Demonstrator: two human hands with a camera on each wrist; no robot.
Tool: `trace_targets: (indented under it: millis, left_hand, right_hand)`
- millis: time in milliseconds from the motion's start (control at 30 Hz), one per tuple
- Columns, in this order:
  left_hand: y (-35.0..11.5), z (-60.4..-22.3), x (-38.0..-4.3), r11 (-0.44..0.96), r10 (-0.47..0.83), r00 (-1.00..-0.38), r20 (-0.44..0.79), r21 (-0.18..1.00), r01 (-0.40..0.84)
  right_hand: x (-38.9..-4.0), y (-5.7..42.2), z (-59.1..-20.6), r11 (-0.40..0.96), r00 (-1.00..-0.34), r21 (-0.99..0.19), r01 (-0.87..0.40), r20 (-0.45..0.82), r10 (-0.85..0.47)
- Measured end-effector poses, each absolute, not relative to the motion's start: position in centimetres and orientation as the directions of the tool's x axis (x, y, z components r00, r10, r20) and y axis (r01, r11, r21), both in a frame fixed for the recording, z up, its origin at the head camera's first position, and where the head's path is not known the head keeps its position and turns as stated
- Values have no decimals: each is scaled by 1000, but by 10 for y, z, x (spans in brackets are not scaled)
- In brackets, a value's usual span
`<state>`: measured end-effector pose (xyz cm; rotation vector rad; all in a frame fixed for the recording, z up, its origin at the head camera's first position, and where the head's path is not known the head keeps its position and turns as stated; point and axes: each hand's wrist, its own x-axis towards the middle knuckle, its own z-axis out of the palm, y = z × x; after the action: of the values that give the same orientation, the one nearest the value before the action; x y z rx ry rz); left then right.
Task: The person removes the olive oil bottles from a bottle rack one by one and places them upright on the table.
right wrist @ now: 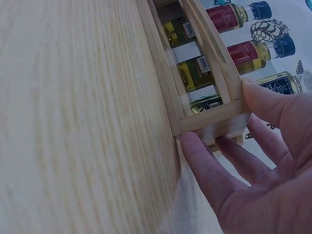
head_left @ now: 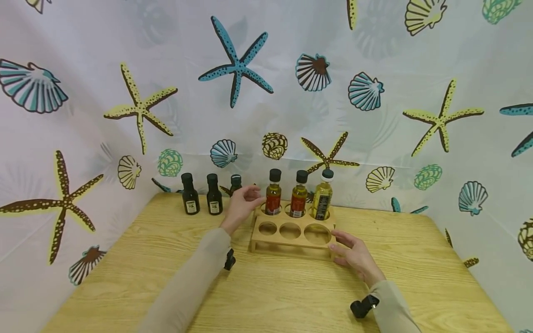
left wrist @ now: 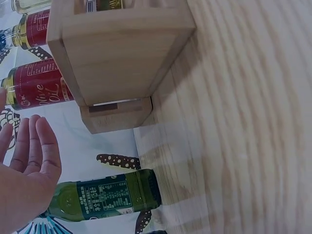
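A two-tier wooden bottle rack (head_left: 278, 237) stands on the table, with three round holes showing in its front tier. Its back tier holds two red-labelled olive oil bottles (head_left: 273, 199) (head_left: 298, 200) and a pale yellow oil bottle (head_left: 323, 196) with a black label. My left hand (head_left: 243, 206) hovers by the rack's left end, its fingers loosely bent around nothing; in the left wrist view its palm (left wrist: 24, 180) shows beside a green bottle (left wrist: 105, 196). At the rack's right end, my right hand (head_left: 354, 254) has spread thumb and fingertips (right wrist: 191, 141) right at the wooden corner.
Two dark bottles (head_left: 190, 196) (head_left: 214, 196) with black caps stand at the back left, and a third (head_left: 235, 182) is partly behind my left hand. A white curtain (head_left: 287, 111) printed with starfish and shells surrounds the wooden table (head_left: 270, 296).
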<state>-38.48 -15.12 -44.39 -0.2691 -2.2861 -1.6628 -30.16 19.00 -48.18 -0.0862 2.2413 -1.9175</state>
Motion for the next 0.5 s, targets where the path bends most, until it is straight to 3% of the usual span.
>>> trace_targets:
  millis: [500]
  left_hand:
    - [-143, -439, -395, 252, 60, -952, 301, 918, 306]
  right_hand:
    - [-301, 186, -479, 152, -982, -982, 114, -135, -130]
